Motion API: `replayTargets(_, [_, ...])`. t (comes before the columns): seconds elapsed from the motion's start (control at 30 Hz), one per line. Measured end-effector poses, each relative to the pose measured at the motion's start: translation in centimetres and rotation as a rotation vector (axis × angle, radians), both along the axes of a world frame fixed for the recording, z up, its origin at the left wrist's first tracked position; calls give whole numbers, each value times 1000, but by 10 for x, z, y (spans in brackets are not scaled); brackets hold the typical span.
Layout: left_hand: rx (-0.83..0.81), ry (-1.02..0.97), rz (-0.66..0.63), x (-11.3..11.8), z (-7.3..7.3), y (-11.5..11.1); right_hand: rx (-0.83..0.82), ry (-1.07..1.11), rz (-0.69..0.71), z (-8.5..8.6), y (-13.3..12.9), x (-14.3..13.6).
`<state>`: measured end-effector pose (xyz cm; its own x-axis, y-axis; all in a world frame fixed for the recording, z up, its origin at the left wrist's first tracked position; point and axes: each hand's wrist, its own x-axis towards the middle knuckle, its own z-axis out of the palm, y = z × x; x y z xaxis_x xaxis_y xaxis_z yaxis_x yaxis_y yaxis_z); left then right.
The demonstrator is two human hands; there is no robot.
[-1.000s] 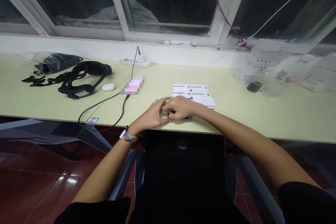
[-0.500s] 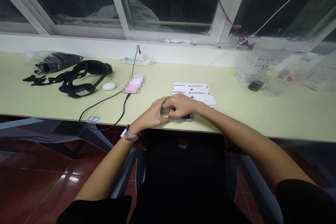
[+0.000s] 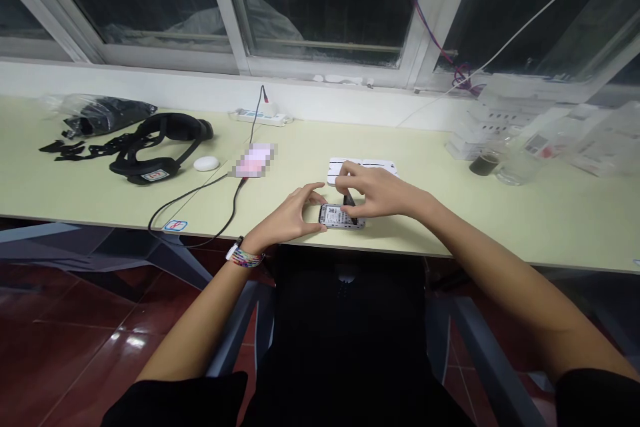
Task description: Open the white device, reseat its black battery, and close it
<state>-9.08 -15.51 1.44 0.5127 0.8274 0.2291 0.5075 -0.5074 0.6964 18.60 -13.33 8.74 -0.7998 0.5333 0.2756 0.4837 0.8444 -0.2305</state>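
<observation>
R grip [image 3: 373,191] w/ blk pc [image 3: 349,201]

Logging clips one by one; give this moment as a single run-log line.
left hand: around left end of labelled device | right hand: pinching dark flat piece, tilted over device | white printed panels: beyond device

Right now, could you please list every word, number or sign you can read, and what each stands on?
None reads for certain.
Blue-edged sticker on the table: red mark, possibly "8", too blurred.
Red-marked sticker on the black headset: too blurred.
Open device: print inside, too small.
White pieces: dark marks, too small.
Plastic bag: markings too blurred.
</observation>
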Motion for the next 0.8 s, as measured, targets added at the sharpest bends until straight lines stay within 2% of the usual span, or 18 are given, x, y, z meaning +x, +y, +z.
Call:
replayTargets(0.13, [7,3,3,-2,-3,3,-217,62,-147,2,-8,27])
replayTargets(0.23, [15,8,1,-2,-3,3,-296,178,-234,-8,-19,48])
replayTargets(0.37, [22,18,6,-1,0,1,-273,344,-315,-37,-32,70])
replayTargets(0.53, [28,34,6,-1,2,0,-231,457,-396,-72,-40,79])
replayTargets(0.63, [27,34,2,-2,0,0,-245,499,-415,-81,-41,80])
replayTargets(0.8, [21,42,7,-3,-2,1,-261,486,-418,-82,-41,81])
